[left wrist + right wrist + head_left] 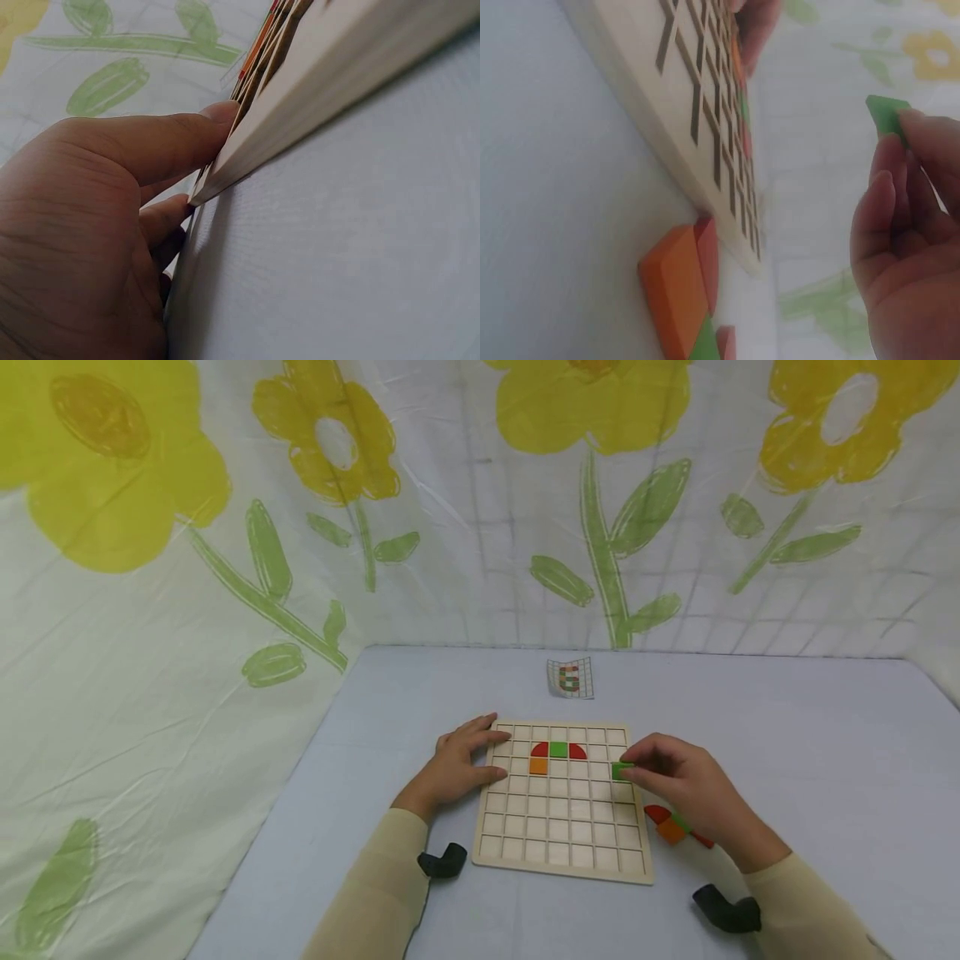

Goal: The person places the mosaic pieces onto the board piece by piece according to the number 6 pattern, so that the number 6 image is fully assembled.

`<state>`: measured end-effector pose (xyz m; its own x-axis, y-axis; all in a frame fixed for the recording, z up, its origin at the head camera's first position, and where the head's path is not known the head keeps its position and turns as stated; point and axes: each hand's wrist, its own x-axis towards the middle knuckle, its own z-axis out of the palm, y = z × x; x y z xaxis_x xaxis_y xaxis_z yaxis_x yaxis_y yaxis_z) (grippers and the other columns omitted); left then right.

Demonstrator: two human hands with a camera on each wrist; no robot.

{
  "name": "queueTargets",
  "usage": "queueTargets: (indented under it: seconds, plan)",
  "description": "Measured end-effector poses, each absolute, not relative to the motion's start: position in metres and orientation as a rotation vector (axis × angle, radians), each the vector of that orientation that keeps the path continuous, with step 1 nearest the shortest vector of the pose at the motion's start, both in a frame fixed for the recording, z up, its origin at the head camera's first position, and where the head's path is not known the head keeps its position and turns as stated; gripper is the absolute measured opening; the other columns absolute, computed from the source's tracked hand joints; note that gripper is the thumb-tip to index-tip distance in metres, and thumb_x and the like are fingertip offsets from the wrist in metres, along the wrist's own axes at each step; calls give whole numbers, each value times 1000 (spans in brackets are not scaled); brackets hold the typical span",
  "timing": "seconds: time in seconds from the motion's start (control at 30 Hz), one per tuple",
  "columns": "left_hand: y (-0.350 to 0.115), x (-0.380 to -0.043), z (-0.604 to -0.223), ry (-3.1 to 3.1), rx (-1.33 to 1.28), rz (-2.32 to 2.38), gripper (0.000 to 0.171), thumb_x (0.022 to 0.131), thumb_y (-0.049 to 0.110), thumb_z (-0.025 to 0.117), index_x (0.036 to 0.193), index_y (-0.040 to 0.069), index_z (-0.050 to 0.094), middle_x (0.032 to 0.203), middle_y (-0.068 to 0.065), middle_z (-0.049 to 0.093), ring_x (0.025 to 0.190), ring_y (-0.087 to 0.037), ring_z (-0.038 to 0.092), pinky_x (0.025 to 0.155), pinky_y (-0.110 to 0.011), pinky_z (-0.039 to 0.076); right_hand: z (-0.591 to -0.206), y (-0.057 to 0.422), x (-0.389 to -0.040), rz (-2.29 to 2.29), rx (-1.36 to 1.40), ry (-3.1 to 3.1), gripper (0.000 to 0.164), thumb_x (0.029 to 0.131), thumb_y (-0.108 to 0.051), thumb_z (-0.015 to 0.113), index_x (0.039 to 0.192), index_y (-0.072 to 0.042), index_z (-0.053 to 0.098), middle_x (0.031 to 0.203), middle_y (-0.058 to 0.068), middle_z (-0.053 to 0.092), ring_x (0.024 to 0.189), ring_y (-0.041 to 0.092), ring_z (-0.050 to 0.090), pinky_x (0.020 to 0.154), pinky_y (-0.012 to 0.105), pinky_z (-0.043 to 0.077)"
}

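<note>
A wooden grid board [561,831] lies flat on the table. In its upper rows sit a green square [558,749] between two rounded red pieces [540,750], and an orange square [538,766] below the left red one. My left hand [455,767] rests at the board's left edge, thumb and fingers extended and touching the rim. Between thumb and fingertips, my right hand [692,783] pinches a green block [621,771] over the board's right side. The right wrist view shows that green block [887,114] held up off the board.
Beside the board's right edge, partly behind my right hand, lie loose pieces: an orange block [671,832], red pieces [657,813] and a green one [681,822]. A small printed pattern card [570,678] lies beyond the board. A flower-print curtain [450,568] hangs behind the table.
</note>
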<state>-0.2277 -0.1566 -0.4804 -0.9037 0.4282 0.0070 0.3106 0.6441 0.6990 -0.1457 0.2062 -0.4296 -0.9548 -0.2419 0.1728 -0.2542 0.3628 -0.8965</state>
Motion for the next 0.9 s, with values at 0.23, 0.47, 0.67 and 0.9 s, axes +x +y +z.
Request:
queueTargets:
  seconds: [0.23,0.47,0.67,0.9]
  plan:
    - [-156,-227,-480,2707,605,1095,59,95,30,87,150,22,68,174,4,35,163,-21,22,126,-51,12,-425,192,-150,1798,457,-2591,16,102,-13,80,115,-7,73,110,7,73,95,27,69,83,30,59]
    - [-156,-227,-479,2712,606,1083,58,95,31,86,150,23,68,175,3,35,163,-22,22,126,-53,12,-424,181,-154,1825,500,-2565,14,102,-11,80,113,-5,74,111,8,73,95,28,70,83,32,60]
    - [-156,-226,-478,2713,595,1075,58,95,31,86,150,23,68,174,4,35,163,-21,21,126,-52,11,-423,169,-159,1880,576,-2502,12,102,-8,79,112,-4,74,109,9,74,97,38,72,85,37,62]
    - [-157,-226,-477,2701,606,1082,60,95,31,87,151,20,67,175,3,35,163,-21,21,125,-52,11,-424,156,-166,1896,576,-2474,14,103,-11,78,114,-3,75,110,8,74,96,32,72,83,39,61]
